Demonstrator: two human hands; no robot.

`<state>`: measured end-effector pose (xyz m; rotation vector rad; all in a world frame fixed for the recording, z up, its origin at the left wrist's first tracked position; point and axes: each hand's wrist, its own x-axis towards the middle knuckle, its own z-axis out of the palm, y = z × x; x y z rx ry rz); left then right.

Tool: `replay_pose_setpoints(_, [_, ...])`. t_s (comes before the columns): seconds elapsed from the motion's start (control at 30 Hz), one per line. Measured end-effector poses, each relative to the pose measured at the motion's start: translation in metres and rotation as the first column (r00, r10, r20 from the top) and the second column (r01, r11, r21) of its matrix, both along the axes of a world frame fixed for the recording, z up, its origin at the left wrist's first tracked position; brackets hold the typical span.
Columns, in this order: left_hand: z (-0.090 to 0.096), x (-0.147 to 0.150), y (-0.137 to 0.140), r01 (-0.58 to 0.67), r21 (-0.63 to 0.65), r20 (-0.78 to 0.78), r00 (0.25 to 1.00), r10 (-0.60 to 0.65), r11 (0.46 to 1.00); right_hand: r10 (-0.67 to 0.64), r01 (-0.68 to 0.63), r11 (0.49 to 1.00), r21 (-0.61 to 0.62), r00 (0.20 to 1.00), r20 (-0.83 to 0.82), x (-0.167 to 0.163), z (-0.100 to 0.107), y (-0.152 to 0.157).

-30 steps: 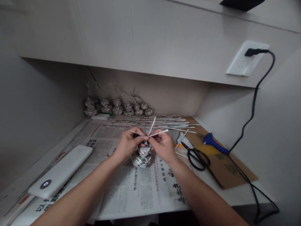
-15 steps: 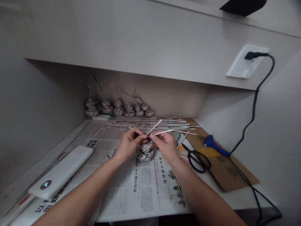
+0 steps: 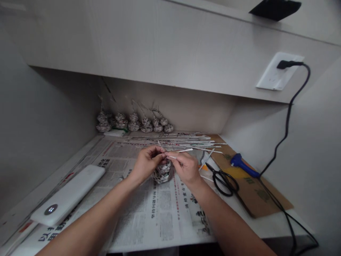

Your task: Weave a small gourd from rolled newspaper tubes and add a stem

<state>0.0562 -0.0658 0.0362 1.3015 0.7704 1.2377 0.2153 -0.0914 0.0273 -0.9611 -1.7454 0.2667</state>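
A small gourd-shaped piece woven from rolled newspaper (image 3: 162, 173) stands in front of me, its top hidden between my fingers. My left hand (image 3: 149, 161) is closed on the upper part of the woven gourd. My right hand (image 3: 185, 166) pinches a white paper strip (image 3: 185, 150) at the top of the piece, with the strip's end sticking out to the right. Another short strip end points up between the hands. Behind them lies a spread of long thin paper strips (image 3: 170, 141).
Several woven gourds (image 3: 134, 122) line the back wall. Black scissors (image 3: 225, 182) and a blue glue gun (image 3: 243, 165) on cardboard (image 3: 262, 199) lie right, with a black cord (image 3: 287, 121). A white power bank (image 3: 69, 193) rests left on newspaper (image 3: 144, 227).
My right hand has turned inward over the top of the woven gourd. The strip end that pointed up to the right has swung down, and the gourd tilts slightly.
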Motion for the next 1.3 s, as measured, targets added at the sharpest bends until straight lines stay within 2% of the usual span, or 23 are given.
replay_pose_setpoints(0.13, [0.002,0.000,-0.003,0.026,-0.003,-0.013,1.000,-0.026,1.000,-0.026,0.026,1.000,-0.003,1.000,-0.013,-0.003,0.002,-0.002])
replay_pose_setpoints(0.27, [0.002,0.001,-0.005,0.051,0.003,-0.036,0.998,-0.051,0.999,-0.023,0.021,1.000,-0.013,0.980,-0.196,-0.009,0.002,0.000])
replay_pose_setpoints(0.43, [0.002,0.001,-0.005,0.112,-0.012,-0.018,0.993,-0.112,0.994,-0.038,-0.034,0.985,-0.169,0.915,-0.402,-0.014,0.002,-0.001])
replay_pose_setpoints(0.6, [0.004,0.000,-0.006,0.145,-0.005,-0.074,0.987,-0.145,0.989,-0.109,0.003,0.971,-0.238,0.895,-0.432,-0.014,0.004,-0.002])
replay_pose_setpoints(0.7, [0.003,0.000,-0.007,0.116,0.007,-0.134,0.984,-0.114,0.993,-0.137,-0.001,0.956,-0.292,0.880,-0.455,-0.014,0.005,-0.003])
replay_pose_setpoints(0.8, [0.002,0.001,-0.009,0.081,0.062,-0.175,0.982,-0.069,0.995,-0.155,0.032,0.959,-0.282,0.892,-0.425,-0.016,0.005,-0.005])
replay_pose_setpoints(0.87, [0.002,0.002,-0.010,0.082,0.077,-0.161,0.985,-0.069,0.994,-0.154,0.052,0.966,-0.254,0.903,-0.401,-0.017,0.005,-0.007])
replay_pose_setpoints(0.97, [0.002,0.002,-0.010,0.098,0.072,-0.114,0.989,-0.089,0.993,-0.123,0.014,0.969,-0.247,0.892,-0.434,-0.017,0.007,-0.008])
replay_pose_setpoints(1.2, [0.000,0.001,-0.002,-0.048,0.011,0.054,0.997,0.048,0.999,-0.084,-0.081,0.971,-0.226,0.767,-0.637,-0.002,0.016,0.003])
replay_pose_setpoints(1.3, [-0.003,0.003,-0.003,-0.042,0.004,0.096,0.994,0.041,0.999,-0.058,-0.117,0.943,-0.312,0.864,-0.501,-0.005,0.009,0.007])
